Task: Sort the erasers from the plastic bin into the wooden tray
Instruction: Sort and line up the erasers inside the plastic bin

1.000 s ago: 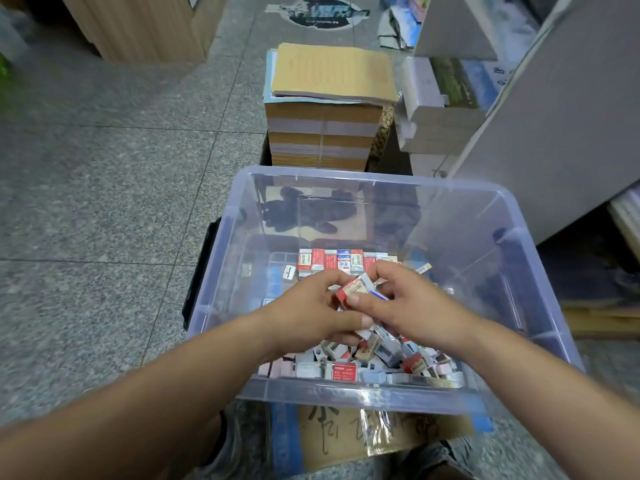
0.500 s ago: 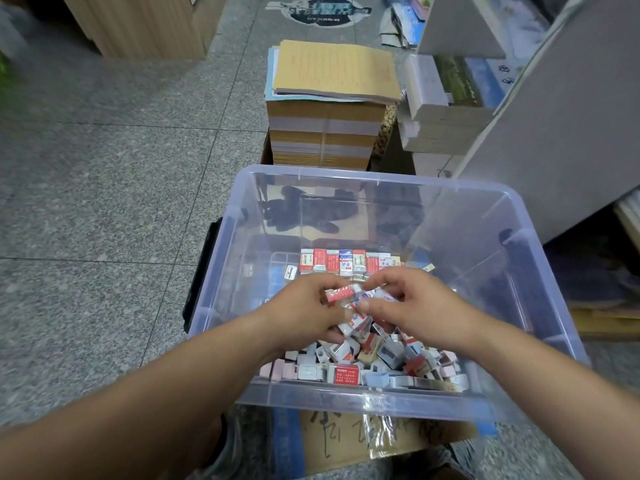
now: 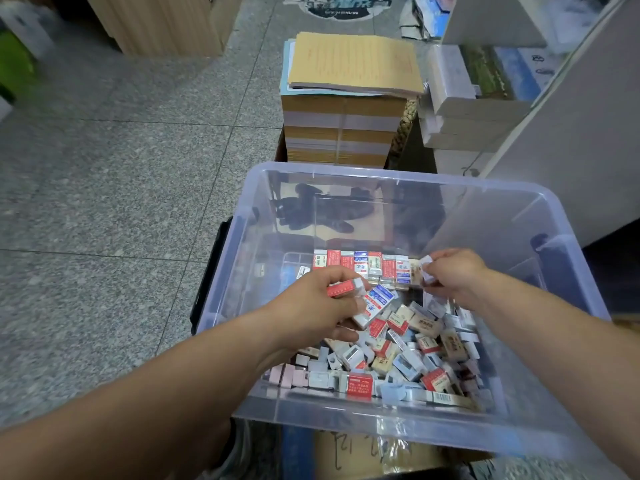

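A clear plastic bin (image 3: 398,176) holds a loose pile of small boxed erasers (image 3: 412,355) in its near half. A neat row of erasers (image 3: 367,263) stands along its far side. My left hand (image 3: 318,306) is inside the bin, shut on a red-sleeved eraser (image 3: 341,289) and a blue-and-white eraser (image 3: 375,304). My right hand (image 3: 453,275) hovers at the right end of the row, pinching a white eraser (image 3: 426,268). No wooden tray is in view.
The bin rests on a cardboard box (image 3: 367,452) on a grey stone floor (image 3: 121,188). Behind it stands a stack of brown paper pads (image 3: 349,98). White boxes (image 3: 460,109) and a grey panel (image 3: 571,143) crowd the right side. A wooden cabinet (image 3: 162,22) stands far left.
My hands were together over the pile handling one eraser. They have separated: the left keeps two erasers, the right moved right and back toward the row with a white one.
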The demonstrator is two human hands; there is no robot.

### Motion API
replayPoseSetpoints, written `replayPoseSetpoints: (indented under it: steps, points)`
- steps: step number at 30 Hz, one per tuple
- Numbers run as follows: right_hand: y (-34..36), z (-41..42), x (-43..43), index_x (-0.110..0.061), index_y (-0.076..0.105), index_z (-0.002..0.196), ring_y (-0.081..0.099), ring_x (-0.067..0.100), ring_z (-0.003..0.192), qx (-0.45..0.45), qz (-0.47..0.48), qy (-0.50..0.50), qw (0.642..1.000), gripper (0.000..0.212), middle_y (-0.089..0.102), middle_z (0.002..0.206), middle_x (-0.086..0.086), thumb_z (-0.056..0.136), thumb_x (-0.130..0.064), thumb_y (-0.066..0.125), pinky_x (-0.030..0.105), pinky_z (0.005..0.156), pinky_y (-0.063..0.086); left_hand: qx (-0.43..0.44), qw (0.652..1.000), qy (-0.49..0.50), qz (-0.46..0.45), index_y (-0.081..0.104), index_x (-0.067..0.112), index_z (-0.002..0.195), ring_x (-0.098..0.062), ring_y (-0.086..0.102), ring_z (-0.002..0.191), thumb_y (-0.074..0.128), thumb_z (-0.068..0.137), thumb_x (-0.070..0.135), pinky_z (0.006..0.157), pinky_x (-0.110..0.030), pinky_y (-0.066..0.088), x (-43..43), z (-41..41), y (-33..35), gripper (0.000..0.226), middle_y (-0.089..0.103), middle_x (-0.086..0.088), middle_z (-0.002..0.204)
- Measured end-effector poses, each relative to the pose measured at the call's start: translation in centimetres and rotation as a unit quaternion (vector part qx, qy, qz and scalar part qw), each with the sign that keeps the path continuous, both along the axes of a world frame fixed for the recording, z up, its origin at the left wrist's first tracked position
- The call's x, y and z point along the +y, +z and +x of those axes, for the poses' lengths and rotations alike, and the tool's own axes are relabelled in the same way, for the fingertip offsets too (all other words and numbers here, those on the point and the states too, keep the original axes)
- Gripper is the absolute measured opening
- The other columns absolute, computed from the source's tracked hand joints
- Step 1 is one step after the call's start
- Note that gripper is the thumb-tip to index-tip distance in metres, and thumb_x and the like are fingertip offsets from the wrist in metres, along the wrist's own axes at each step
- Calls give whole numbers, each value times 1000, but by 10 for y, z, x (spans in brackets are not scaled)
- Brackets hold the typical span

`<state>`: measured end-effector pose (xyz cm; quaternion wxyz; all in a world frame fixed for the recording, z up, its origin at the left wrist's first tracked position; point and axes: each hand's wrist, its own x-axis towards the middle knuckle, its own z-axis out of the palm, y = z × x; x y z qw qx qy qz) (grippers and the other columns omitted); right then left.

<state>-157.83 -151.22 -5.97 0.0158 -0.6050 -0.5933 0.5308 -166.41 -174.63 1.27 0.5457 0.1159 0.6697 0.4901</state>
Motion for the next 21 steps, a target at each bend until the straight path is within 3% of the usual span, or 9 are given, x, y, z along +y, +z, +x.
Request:
replayPoseSetpoints:
  steps: [4, 7, 11, 13, 16, 18, 21]
  points:
    - [-21, -1, 7, -14, 61, 85, 51, 15, 58, -59, 67, 57, 994, 14, 60, 77, 5, 91, -6, 70, 25, 49, 41, 6, 1000, 14, -1, 67, 12, 109, -20, 68, 80, 66, 96, 6, 71, -30, 62, 0, -3, -3, 14, 68, -15, 102]
    - [-29, -2, 7, -12, 64, 77, 60, 20, 66, -69, 90, 59, 992, 18, 66, 76, 5, 85, -14, 80, 28, 55, 47, 10, 1000, 12, -1, 66, 12, 111, -19, 69, 77, 66, 97, 7, 78, -36, 64, 1, -4, -6, 15, 69, -16, 103]
    - [-32, -3, 5, -12, 68, 74, 72, 31, 84, -93, 111, 96, 985, 20, 74, 82, 10, 85, -23, 81, 40, 77, 58, 21, 1000, 9, -11, 67, 15, 109, -23, 70, 74, 69, 96, 11, 97, -59, 54, 0, -3, -12, 14, 70, -12, 92]
    - [-27, -1, 5, -9, 69, 81, 69, 31, 82, -120, 144, 131, 973, 19, 72, 83, 10, 88, -25, 77, 36, 71, 54, 23, 1000, 14, -12, 66, 14, 108, -25, 70, 77, 69, 96, 10, 95, -57, 56, 2, -3, -11, 13, 72, -18, 98]
    - [-7, -3, -1, -5, 66, 78, 64, 32, 77, -130, 184, 173, 959, 22, 67, 78, 14, 92, -22, 66, 34, 66, 48, 25, 999, 29, -2, 66, 13, 106, -25, 71, 81, 68, 96, 7, 81, -42, 63, 3, -4, -11, 13, 70, -25, 110]
    - [16, -6, -16, -6, 66, 82, 63, 28, 75, -72, 118, 179, 974, 28, 70, 85, 16, 97, -29, 62, 33, 62, 47, 31, 999, 36, 9, 66, 13, 106, -23, 71, 82, 68, 95, 7, 74, -36, 63, 2, -5, -10, 13, 72, -19, 105]
    - [58, -5, -46, -4, 68, 99, 63, 22, 69, 66, -124, 189, 972, 40, 69, 85, 11, 100, -43, 58, 29, 56, 50, 44, 997, 54, 19, 66, 13, 107, -18, 70, 75, 67, 95, 5, 73, -36, 63, 2, -5, -7, 15, 72, -7, 90]
